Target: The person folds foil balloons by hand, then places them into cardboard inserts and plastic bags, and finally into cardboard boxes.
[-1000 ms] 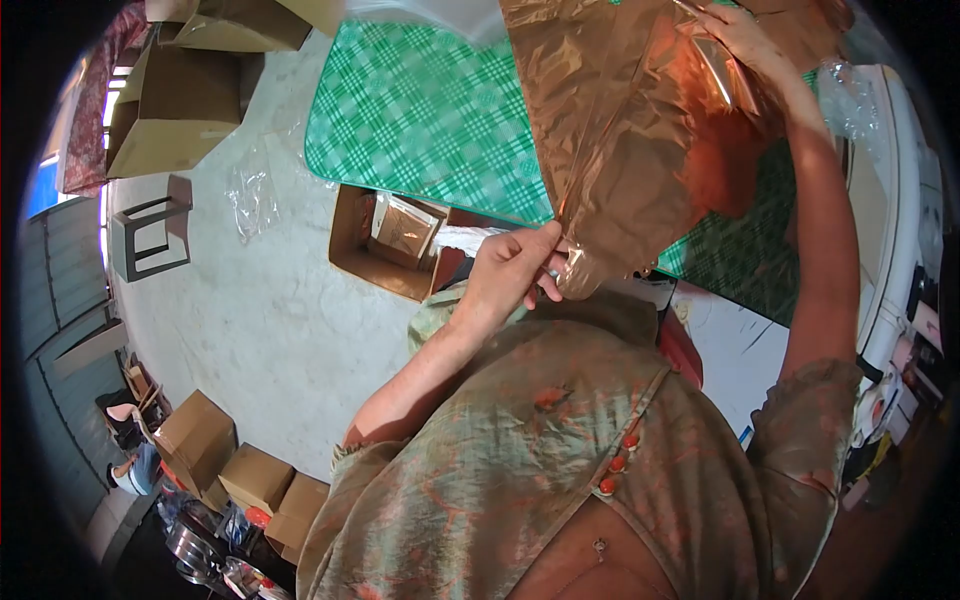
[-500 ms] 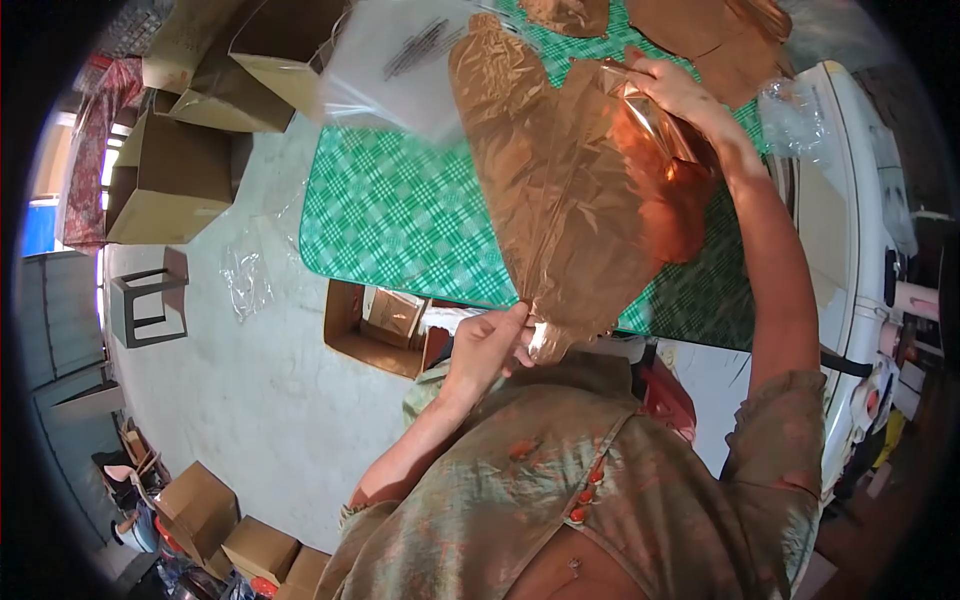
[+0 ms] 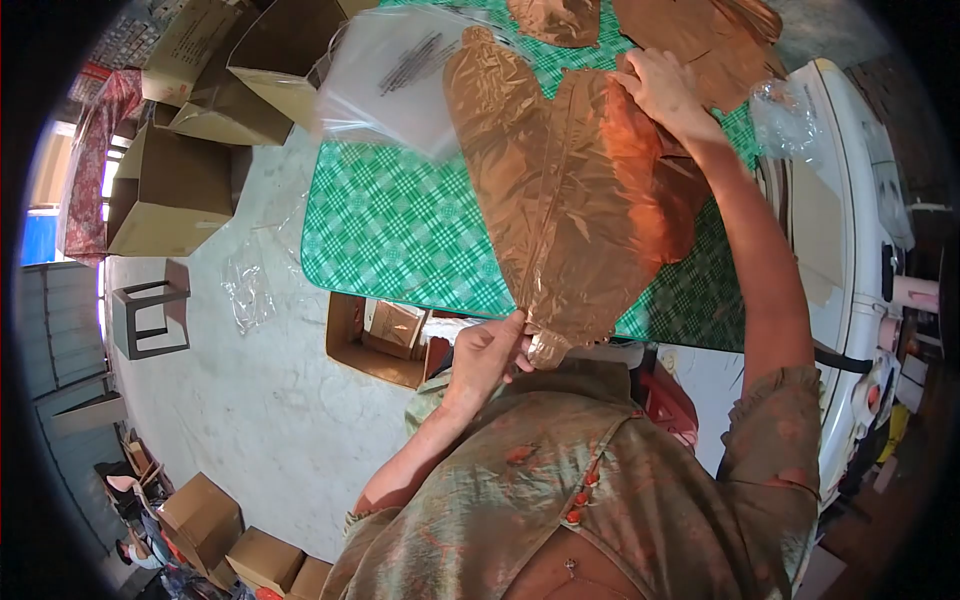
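Note:
A limp, flat piece of shiny copper-coloured foil (image 3: 575,215) with crinkled edges and a long central seam lies over the table. One lobe reaches up and left, and its right part glows orange. At the narrow near end, my left hand (image 3: 487,355) pinches the foil between thumb and fingers. My right hand (image 3: 665,90) is at the upper right edge, fingers bent onto the foil beside the orange part. More brown foil pieces (image 3: 700,45) lie at the far side of the table, close beyond my right hand.
Under the foil is a green checked tabletop (image 3: 395,225). Clear plastic bags (image 3: 390,70) lie at its far left. An open cardboard box (image 3: 375,345) stands below the near edge, with more boxes (image 3: 170,200) on the left. A white appliance (image 3: 850,200) stands on the right.
The orange right part, earlier folded up and shiny under my right hand, now lies flatter. My right hand has moved slightly up and left. My left hand keeps its pinch.

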`<move>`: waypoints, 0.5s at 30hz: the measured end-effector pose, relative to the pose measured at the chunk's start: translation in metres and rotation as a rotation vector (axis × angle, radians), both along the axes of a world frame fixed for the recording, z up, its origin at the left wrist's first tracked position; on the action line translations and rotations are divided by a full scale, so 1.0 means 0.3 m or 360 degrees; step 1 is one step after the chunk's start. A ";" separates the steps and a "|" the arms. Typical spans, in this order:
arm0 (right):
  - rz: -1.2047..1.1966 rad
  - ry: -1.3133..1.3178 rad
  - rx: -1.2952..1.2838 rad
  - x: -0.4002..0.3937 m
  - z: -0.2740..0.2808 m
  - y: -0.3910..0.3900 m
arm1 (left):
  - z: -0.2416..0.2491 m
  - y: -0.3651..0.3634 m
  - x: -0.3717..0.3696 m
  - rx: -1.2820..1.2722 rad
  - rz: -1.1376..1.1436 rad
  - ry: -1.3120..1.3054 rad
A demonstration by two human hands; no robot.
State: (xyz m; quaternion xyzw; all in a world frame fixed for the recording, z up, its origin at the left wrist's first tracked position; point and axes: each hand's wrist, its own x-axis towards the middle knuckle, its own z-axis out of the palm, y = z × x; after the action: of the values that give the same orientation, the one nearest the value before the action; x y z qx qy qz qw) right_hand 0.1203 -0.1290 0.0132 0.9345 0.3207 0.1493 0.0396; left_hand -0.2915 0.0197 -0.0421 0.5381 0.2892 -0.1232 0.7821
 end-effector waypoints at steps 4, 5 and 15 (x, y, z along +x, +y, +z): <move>0.0191 -0.0009 0.0199 -0.118 0.033 0.012 | 0.001 0.000 -0.001 0.0011 -0.0006 -0.0006; 0.0296 0.0003 0.0251 -0.156 0.016 0.002 | -0.002 0.001 -0.001 0.0021 -0.0020 -0.0004; 0.0448 0.0055 0.0198 -0.458 -0.093 -0.018 | -0.012 0.001 -0.003 0.0027 -0.0018 -0.0051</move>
State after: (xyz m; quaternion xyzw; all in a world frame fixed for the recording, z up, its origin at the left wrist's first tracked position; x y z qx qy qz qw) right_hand -0.0170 -0.1345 -0.0148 0.8833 0.4393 0.1570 -0.0453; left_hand -0.2926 0.0201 -0.0458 0.5483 0.2746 -0.1164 0.7813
